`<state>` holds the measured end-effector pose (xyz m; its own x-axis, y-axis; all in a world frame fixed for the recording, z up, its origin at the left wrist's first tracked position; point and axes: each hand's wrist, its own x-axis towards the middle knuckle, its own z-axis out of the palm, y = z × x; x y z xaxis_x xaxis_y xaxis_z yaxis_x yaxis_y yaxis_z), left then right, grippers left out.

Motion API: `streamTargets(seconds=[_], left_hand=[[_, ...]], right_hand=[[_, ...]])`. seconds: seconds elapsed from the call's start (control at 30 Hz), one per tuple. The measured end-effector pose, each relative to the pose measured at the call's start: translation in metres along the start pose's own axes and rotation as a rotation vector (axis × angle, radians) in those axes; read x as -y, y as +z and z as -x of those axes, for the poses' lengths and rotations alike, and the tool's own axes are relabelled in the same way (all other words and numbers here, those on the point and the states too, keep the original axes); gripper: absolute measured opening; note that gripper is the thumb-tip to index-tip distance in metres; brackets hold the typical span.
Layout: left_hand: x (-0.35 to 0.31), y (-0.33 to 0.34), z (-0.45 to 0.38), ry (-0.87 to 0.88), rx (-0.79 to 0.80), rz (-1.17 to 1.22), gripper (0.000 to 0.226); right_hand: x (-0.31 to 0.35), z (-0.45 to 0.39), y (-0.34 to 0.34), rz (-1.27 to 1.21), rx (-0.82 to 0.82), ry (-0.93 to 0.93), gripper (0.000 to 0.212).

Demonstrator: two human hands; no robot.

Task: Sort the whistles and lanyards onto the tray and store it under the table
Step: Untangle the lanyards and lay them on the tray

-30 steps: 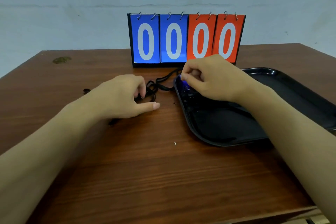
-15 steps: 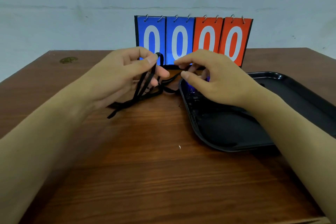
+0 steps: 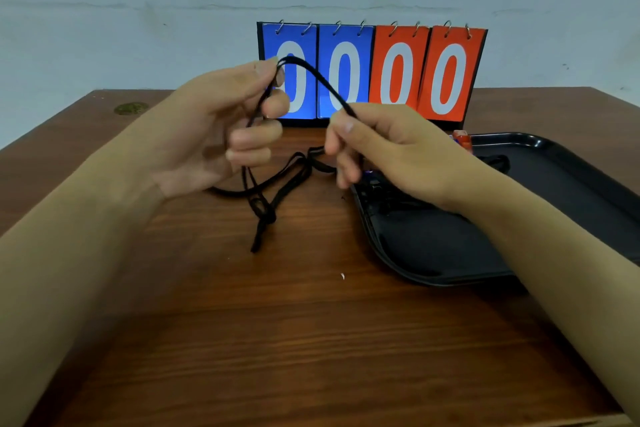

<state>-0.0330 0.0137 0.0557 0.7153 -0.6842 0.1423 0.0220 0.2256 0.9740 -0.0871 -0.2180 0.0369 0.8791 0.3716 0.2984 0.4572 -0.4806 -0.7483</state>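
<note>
1. Lanyards: black cords, lifted in part off the table between our 2 hands, the rest trailing in a knotted tangle on the wood just left of the tray.
2. Our left hand pinches the cord's top loop between thumb and forefinger, the other fingers loosely curled; we judge the height is there to let the strands hang apart.
3. Our right hand grips the same cord lower down, over the tray's near-left corner, probably to draw it taut and feed it in.
4. A red whistle lies at the tray's far rim; something dark under our right hand is too hidden to name.
5. The scoreboard, showing 4 zeros, stands close behind, so lifting room lies toward us. The tray's right half is bare, and the table's near edge is well away.
</note>
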Motion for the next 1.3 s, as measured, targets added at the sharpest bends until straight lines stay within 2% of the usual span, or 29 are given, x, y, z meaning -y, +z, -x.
streamTargets(seconds=[0.23,0.37,0.57,0.73,0.8,0.9,0.97,1.03,1.17,1.3], left_hand=[[0.004,-0.021,-0.006,-0.082,-0.23,-0.175,0.017],[0.007,-0.031,-0.008,-0.073,-0.293,-0.202,0.02],[0.009,-0.048,-0.01,-0.03,-0.399,-0.266,0.018],[0.014,-0.059,-0.01,-0.016,-0.482,-0.429,0.019],[0.016,-0.062,-0.01,-0.029,-0.511,-0.544,0.02],[0.021,-0.057,-0.008,-0.038,-0.497,-0.858,0.02],[0.025,-0.048,-0.007,-0.021,-0.452,-1.057,0.018],[0.027,-0.037,-0.008,-0.016,-0.414,-1.138,0.016],[0.022,-0.021,-0.008,0.09,-0.388,-1.159,0.017],[0.019,0.003,-0.004,0.203,-0.295,-0.898,0.019]], right_hand=[[-0.003,0.0,-0.02,-0.344,-0.038,0.151,0.035],[-0.005,0.0,-0.022,-0.38,-0.072,0.198,0.038],[-0.006,-0.003,-0.031,-0.518,-0.322,0.167,0.04],[-0.005,-0.003,-0.042,-0.817,-0.457,0.092,0.043],[-0.003,0.0,-0.045,-0.967,-0.435,0.037,0.043],[0.002,0.005,-0.046,-1.118,-0.374,0.013,0.043],[0.004,0.006,-0.042,-1.117,-0.358,0.043,0.044],[0.005,0.005,-0.038,-1.062,-0.342,0.083,0.044],[0.005,0.0,-0.033,-0.935,-0.189,0.156,0.041],[0.005,0.001,-0.026,-0.836,-0.008,0.227,0.041]])
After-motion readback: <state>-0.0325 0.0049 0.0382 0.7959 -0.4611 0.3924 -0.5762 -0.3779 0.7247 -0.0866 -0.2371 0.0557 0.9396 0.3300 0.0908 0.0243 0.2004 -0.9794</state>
